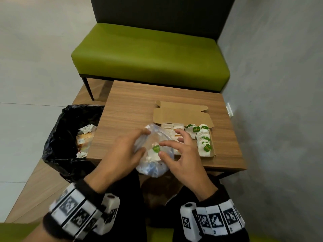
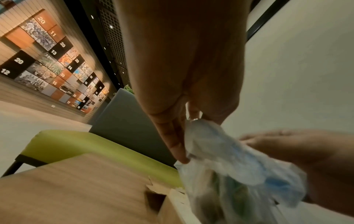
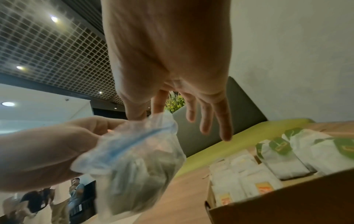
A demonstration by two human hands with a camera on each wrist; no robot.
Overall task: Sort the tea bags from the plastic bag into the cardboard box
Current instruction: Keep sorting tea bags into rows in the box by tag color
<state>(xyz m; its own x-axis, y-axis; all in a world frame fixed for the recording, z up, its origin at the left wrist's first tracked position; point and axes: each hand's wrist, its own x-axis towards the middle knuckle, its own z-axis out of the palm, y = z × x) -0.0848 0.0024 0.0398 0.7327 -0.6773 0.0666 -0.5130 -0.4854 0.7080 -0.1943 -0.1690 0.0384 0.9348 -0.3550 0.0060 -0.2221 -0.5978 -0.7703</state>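
A clear plastic bag (image 1: 153, 165) with a blue zip strip hangs over the table's near edge, and my left hand (image 1: 138, 142) grips its left side. A tea bag with a green tag (image 1: 156, 148) shows through the plastic. The thumb and forefinger of my right hand (image 1: 163, 149) pinch the bag's rim, with the other fingers spread. Just to the right lies the open cardboard box (image 1: 181, 114). It holds green-tagged tea bags (image 1: 203, 137) on its right and white, orange-marked ones (image 1: 173, 127) on its left. The right wrist view shows the bag (image 3: 138, 163), the box wall (image 3: 287, 204) and both sorts of tea bags.
The small wooden table (image 1: 131, 105) stands against a grey wall on the right. A bin lined with a black sack (image 1: 66, 137), holding wrappers, stands at the table's left edge. A green bench (image 1: 150, 53) is behind the table. Several people stand far off in the right wrist view.
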